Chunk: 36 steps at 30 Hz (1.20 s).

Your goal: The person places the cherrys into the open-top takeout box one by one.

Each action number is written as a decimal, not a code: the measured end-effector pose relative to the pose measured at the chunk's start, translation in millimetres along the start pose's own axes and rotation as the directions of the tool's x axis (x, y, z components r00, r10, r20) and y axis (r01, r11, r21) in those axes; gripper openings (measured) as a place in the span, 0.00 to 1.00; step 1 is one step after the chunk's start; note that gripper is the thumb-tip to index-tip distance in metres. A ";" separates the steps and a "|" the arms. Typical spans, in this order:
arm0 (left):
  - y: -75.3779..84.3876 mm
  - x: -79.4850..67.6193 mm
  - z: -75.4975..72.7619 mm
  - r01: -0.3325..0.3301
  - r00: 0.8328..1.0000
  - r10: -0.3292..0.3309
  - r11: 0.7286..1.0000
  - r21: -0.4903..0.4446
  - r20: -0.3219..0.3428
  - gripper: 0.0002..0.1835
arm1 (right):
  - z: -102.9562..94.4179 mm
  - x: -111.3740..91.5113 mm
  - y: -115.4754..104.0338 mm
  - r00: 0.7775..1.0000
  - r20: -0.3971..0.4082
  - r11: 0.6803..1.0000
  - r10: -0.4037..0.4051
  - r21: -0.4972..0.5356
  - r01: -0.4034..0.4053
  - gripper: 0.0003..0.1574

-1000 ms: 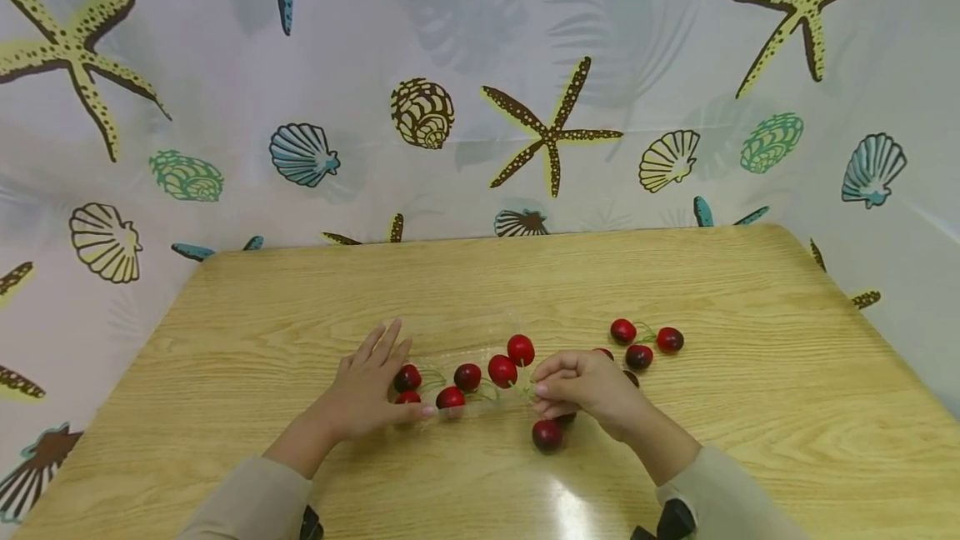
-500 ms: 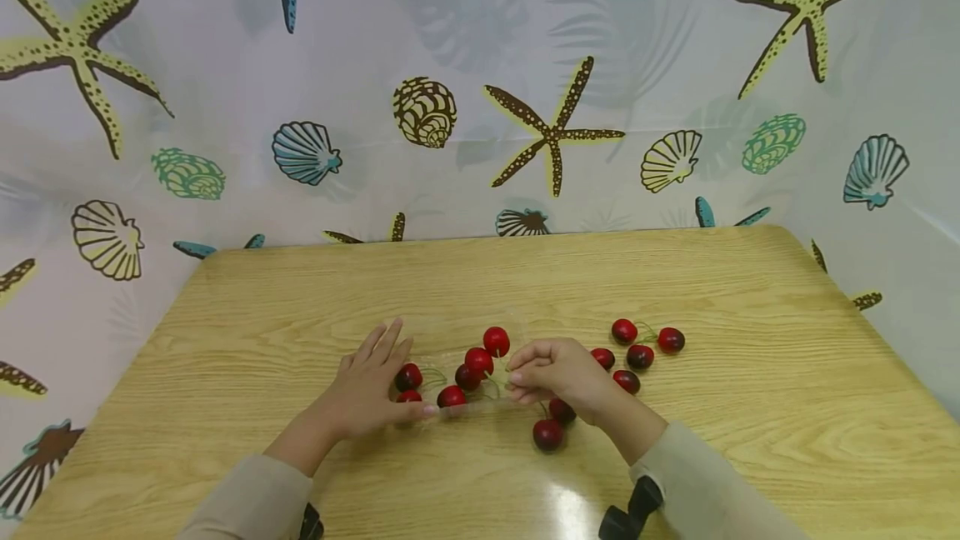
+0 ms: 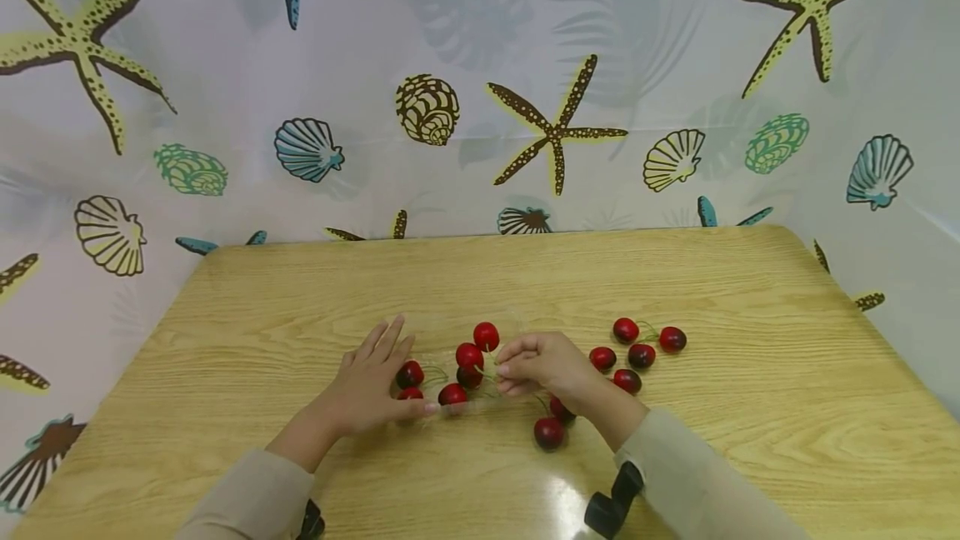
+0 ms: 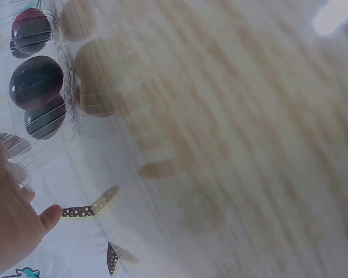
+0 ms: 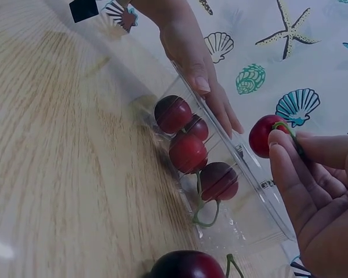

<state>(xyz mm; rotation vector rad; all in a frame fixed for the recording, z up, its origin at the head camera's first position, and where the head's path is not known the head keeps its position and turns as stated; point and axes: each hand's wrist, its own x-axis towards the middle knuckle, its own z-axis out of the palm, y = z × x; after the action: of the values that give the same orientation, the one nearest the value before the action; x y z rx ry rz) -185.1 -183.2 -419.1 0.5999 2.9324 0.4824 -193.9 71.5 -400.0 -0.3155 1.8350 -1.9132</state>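
A clear plastic box (image 5: 261, 188) lies in front of me with several red artificial-looking cherries (image 3: 452, 395) inside, their green stems curling between them. My left hand (image 3: 367, 382) rests across the box's left end, fingers straight and thumb along the near side. My right hand (image 3: 543, 369) is over the box's right part and pinches green stems between thumb and fingertips. Two bright red cherries (image 3: 486, 337) hang by those fingertips in the head view, above the cherries in the box. The right wrist view shows one held cherry (image 5: 267, 136) close beside the box rim.
Right of the box, several loose cherries (image 3: 641, 356) lie on the wooden table (image 3: 750, 432). Two darker ones (image 3: 549, 433) sit near the right forearm. A patterned cloth (image 3: 450, 23) with shells and starfish hangs behind the table.
My right hand has moved left with the pair of cherries, from the box's right end to above those inside. The left hand has stayed in place.
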 end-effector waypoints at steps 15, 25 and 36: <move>2.5 0.3 -2.0 0.007 1.000 -0.007 1.000 0.003 0.007 0.55 | 10.6 11.6 -1.2 1.000 0.020 1.000 0.011 -0.015 -0.011 0.11; 2.8 -0.5 -1.9 0.005 1.000 -0.005 1.000 -0.003 0.011 0.56 | 18.5 21.3 -1.5 0.999 0.018 0.998 0.034 -0.057 -0.032 0.10; 2.0 0.4 -1.6 0.008 1.000 -0.008 1.000 0.003 0.020 0.55 | 23.7 30.7 -0.7 0.999 0.022 0.995 0.049 -0.083 -0.047 0.10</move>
<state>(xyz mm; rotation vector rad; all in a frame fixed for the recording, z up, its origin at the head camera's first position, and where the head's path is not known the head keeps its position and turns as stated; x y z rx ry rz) -185.0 -181.7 -416.9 0.5890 2.9163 0.4694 -209.3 35.9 -402.2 -0.3177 1.8918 -1.7976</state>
